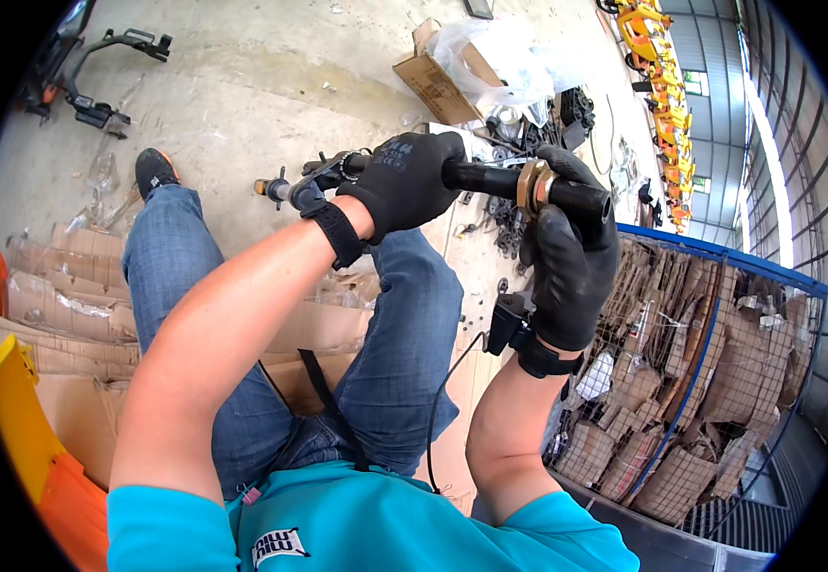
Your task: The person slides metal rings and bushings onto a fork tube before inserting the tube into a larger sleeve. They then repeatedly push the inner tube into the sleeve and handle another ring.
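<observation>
Left hand: the left hand in a black glove (412,181), upper middle of the frame, is closed in a fist around the left part of the tube.
Right hand: the right hand in a black glove (574,253), right of centre, has its fingers curled about the tube's right end, the thumb beneath, close to the nuts.
Tube: the black cylindrical tube (486,179) spans the two hands in the upper middle, its open end facing right.
Nuts: brass-coloured hexagonal nuts (532,187) sit around the tube between the hands.
Box: an open brown cardboard box (439,88) at the upper middle, beside crumpled clear plastic sheeting (538,59).
Cage: a blue-framed wire mesh cage (719,254) at the lower right, holding flattened brown cardboard (743,357).
Machines: a row of yellow-orange machines (669,105) at the upper right.
</observation>
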Demonstrator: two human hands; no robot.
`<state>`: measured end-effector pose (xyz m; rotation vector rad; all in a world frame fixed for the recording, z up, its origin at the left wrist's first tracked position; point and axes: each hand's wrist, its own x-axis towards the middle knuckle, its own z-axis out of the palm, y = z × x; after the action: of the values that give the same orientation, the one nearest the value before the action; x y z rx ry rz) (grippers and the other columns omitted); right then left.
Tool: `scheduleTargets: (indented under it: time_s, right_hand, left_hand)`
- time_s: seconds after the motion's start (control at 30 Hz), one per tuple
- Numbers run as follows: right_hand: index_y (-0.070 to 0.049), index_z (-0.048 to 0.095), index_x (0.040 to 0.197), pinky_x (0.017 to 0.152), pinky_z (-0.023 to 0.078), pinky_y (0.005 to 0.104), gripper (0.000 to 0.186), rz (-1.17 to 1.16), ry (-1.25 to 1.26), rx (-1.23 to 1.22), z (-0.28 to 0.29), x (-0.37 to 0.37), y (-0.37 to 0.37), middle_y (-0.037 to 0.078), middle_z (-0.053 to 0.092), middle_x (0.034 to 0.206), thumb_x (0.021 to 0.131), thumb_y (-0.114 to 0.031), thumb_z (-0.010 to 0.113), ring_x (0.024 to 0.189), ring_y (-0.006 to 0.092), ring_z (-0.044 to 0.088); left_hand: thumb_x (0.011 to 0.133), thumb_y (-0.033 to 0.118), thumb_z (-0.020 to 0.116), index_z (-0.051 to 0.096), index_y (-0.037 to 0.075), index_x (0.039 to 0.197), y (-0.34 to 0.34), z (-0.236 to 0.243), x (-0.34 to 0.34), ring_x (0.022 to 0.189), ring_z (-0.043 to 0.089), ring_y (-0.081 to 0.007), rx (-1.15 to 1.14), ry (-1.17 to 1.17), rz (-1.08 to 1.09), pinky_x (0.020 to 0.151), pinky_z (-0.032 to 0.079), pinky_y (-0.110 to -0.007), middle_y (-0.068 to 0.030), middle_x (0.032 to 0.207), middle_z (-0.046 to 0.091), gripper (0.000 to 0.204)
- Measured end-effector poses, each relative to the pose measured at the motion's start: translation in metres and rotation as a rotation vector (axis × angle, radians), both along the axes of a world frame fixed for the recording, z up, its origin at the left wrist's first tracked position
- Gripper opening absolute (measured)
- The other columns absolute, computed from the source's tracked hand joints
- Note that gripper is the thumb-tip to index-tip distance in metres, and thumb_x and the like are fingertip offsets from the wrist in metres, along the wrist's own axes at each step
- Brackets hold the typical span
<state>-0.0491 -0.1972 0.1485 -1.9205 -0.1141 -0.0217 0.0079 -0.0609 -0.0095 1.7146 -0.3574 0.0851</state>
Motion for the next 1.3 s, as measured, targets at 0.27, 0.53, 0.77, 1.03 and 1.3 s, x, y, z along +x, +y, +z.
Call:
scheduleTargets:
  time_s: [0.27, 0.53, 0.77, 1.03, 1.3]
  right_hand:
    - [-0.002, 0.063, 0.120, 0.072, 0.051, 0.0230, 0.039, 0.005, -0.133, -0.097, -0.010, 0.005, 0.003, 0.005, 0.066, 0.103, 0.084, -0.006, 0.078, 0.080, 0.0090, 0.061]
    - [-0.003, 0.061, 0.124, 0.062, 0.047, 0.0214, 0.044, -0.047, -0.002, -0.053, -0.001, 0.000, 0.006, 0.006, 0.066, 0.105, 0.083, -0.006, 0.077, 0.078, 0.0060, 0.058]
    - [-0.002, 0.060, 0.126, 0.065, 0.047, 0.0199, 0.045, -0.021, -0.002, 0.004, -0.003, -0.002, 0.008, 0.005, 0.065, 0.106, 0.084, -0.002, 0.075, 0.083, 0.0074, 0.059]
    - [-0.002, 0.056, 0.138, 0.078, 0.053, 0.0253, 0.059, -0.092, -0.042, -0.148, -0.006, 0.001, 0.010, 0.007, 0.066, 0.110, 0.082, 0.001, 0.075, 0.088, 0.0115, 0.062]
    - [-0.003, 0.060, 0.136, 0.080, 0.053, 0.0263, 0.053, 0.003, 0.043, -0.105, 0.005, -0.002, -0.005, 0.006, 0.067, 0.109, 0.084, -0.003, 0.073, 0.089, 0.0110, 0.063]
  left_hand:
    - [0.080, 0.010, 0.071, 0.062, 0.005, 0.093, 0.003, 0.003, 0.001, 0.076, 0.066, -0.0388, -0.002, 0.029, -0.019, 0.068, 0.051, -0.043, -0.0181, 0.080, 0.068, 0.016]
    - [0.079, 0.009, 0.072, 0.061, 0.005, 0.093, 0.002, 0.003, 0.000, 0.076, 0.066, -0.0381, 0.003, 0.027, -0.048, 0.068, 0.051, -0.042, -0.0183, 0.081, 0.068, 0.018]
    - [0.079, 0.009, 0.072, 0.062, 0.005, 0.095, 0.005, 0.002, 0.000, 0.076, 0.067, -0.0380, -0.019, 0.007, -0.031, 0.068, 0.052, -0.043, -0.0181, 0.081, 0.068, 0.019]
    - [0.080, 0.009, 0.071, 0.063, 0.006, 0.095, 0.002, 0.003, -0.001, 0.077, 0.067, -0.0385, -0.001, 0.018, -0.033, 0.068, 0.052, -0.043, -0.0184, 0.081, 0.069, 0.018]
    - [0.081, 0.010, 0.071, 0.062, 0.006, 0.093, 0.001, 0.002, 0.000, 0.076, 0.067, -0.0381, 0.020, 0.031, -0.048, 0.067, 0.051, -0.043, -0.0176, 0.080, 0.068, 0.016]
